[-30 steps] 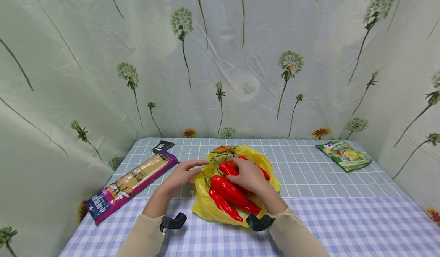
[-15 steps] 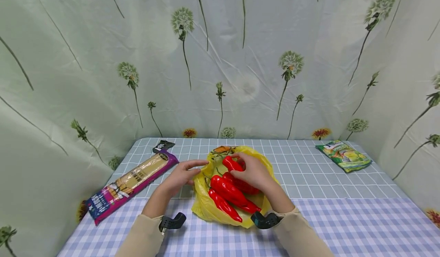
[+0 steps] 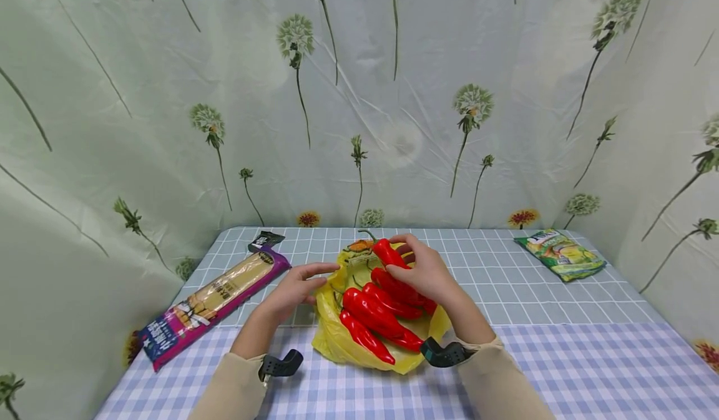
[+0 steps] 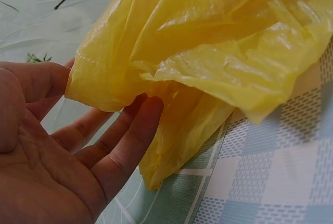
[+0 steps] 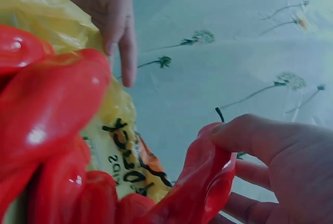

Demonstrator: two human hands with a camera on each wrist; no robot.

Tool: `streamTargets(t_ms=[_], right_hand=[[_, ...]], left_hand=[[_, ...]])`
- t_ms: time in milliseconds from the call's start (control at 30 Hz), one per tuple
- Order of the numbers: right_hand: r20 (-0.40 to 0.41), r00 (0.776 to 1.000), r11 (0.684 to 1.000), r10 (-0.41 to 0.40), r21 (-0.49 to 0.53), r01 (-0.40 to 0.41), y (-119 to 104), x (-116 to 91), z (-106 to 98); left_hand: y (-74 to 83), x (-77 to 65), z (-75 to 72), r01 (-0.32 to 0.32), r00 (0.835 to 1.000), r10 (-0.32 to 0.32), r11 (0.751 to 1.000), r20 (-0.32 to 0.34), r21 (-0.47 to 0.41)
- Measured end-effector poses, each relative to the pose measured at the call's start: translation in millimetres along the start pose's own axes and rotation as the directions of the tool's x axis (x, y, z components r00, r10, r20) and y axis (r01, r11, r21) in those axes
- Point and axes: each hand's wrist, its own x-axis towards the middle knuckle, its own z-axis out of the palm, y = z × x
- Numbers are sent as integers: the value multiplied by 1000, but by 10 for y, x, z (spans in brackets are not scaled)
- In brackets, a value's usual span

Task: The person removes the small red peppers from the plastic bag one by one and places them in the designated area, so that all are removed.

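A red pepper (image 3: 389,253) is pinched by the right hand (image 3: 428,274) and held above the yellow bag (image 3: 337,339) near the desk's (image 3: 562,357) centre. The bag's left rim is steadied by the flat, relaxed left hand (image 3: 292,290), so its mouth is kept spread.

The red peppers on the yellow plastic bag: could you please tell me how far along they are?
One glossy red pepper is lifted in the right hand. The left hand touches the crinkled yellow plastic bag's edge. Several red peppers lie on the bag.
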Motion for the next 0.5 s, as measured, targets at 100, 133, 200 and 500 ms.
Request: streamTargets(t_ms=[100, 133, 200, 500], right_hand=[[-14, 1000, 1000, -18, 18, 18, 21, 0, -75], [-18, 999, 999, -27, 22, 27, 30, 0, -102], [-30, 999, 999, -41, 32, 42, 49, 0, -154], [-97, 993, 997, -71, 34, 74, 109, -6, -332]], left_hand=[[6, -13, 2, 0, 1000, 0, 1000, -1, -6], [6, -14, 1, -2, 1000, 2, 1000, -2, -9], [7, -15, -1, -6, 1000, 6, 1000, 0, -11], [-6, -10, -7, -9, 1000, 9, 1000, 6, -16]])
